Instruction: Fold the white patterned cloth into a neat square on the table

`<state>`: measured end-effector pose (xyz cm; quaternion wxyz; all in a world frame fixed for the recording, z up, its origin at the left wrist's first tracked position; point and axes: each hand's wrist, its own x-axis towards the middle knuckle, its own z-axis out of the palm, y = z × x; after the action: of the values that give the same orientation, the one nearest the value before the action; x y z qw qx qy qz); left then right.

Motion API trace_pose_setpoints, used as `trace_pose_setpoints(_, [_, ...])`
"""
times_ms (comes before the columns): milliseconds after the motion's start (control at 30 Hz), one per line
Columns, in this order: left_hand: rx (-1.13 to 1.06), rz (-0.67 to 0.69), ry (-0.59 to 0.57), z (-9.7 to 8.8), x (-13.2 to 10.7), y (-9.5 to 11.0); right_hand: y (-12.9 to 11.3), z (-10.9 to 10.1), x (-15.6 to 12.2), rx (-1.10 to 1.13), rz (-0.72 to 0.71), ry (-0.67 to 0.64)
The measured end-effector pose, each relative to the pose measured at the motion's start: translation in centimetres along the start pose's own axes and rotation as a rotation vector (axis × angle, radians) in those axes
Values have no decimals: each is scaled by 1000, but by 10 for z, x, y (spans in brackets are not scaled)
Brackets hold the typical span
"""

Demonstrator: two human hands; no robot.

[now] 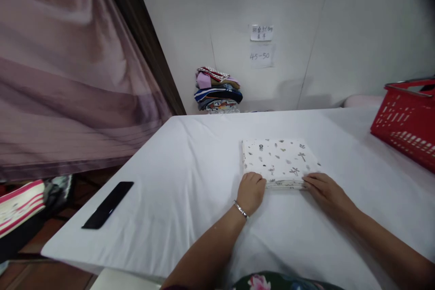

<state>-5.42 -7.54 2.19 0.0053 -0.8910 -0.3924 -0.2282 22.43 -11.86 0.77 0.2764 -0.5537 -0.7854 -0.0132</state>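
A folded white cloth with small dark prints (pixel 280 159) lies flat on the white-covered table (pixel 176 181). My left hand (pixel 250 191), with a bracelet at the wrist, rests at the cloth's near left corner with its fingers curled against the edge. At the near right corner is my right hand (pixel 324 189), fingers stretched out and lying on the cloth's near edge. Whether either hand actually grips the fabric is hidden.
A black phone (pixel 108 204) lies near the table's left edge. A red plastic basket (pixel 406 122) stands at the right. A pile of folded clothes (pixel 217 89) sits against the wall behind the table. A mauve curtain (pixel 61 68) hangs at the left.
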Motion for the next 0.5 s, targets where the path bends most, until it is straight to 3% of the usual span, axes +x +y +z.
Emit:
trace_pose_setpoints(167, [-107,12,66,6,-1,-6,-24,9,22,33,-79,32])
trace_pose_setpoints(333, [-253,-12,136,4,-6,-13,-41,27,19,70,-82,17])
trace_pose_setpoints(433, [-343,-174,193,-2,-2,-21,-21,20,21,112,8,-48])
trace_pose_setpoints(500, [-407,-399,214,-7,7,-30,4,9,28,82,130,-26])
